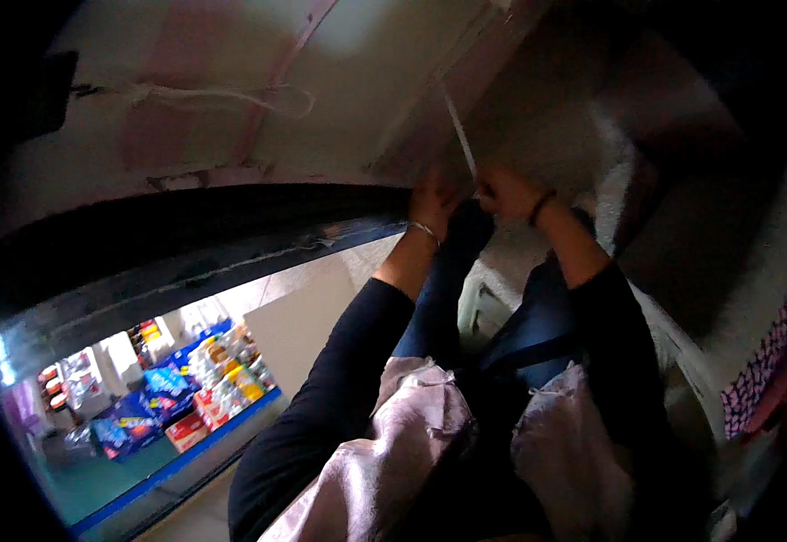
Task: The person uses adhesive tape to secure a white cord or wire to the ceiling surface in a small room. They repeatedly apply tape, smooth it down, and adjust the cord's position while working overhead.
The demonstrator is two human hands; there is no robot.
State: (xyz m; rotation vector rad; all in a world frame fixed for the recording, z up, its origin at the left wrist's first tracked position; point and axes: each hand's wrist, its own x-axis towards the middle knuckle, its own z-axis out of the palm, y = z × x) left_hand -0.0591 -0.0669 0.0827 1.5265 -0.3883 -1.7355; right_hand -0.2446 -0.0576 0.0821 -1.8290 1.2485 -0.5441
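Note:
A thin white cord [458, 126] runs down from the upper middle to my right hand [507, 195], whose fingers are closed around its lower end. A dark band circles that wrist. Just to the left, my left hand [431, 200] reaches to the end of a long dark ledge [231, 212], with a light bracelet at its wrist. Shadow hides most of its fingers, so I cannot tell whether they grip anything. Below both hands are my legs in blue jeans [529, 325], with a pale pink cloth [411, 406] over the lap.
A pale panel with pinkish stripes [186, 117] fills the upper left, and a loop of white string [267, 99] hangs on it. At lower left, a blue-edged glass counter [176, 474] holds colourful packets [145, 402]. White plastic furniture [682, 348] stands at right, near a pink patterned cloth [763, 379].

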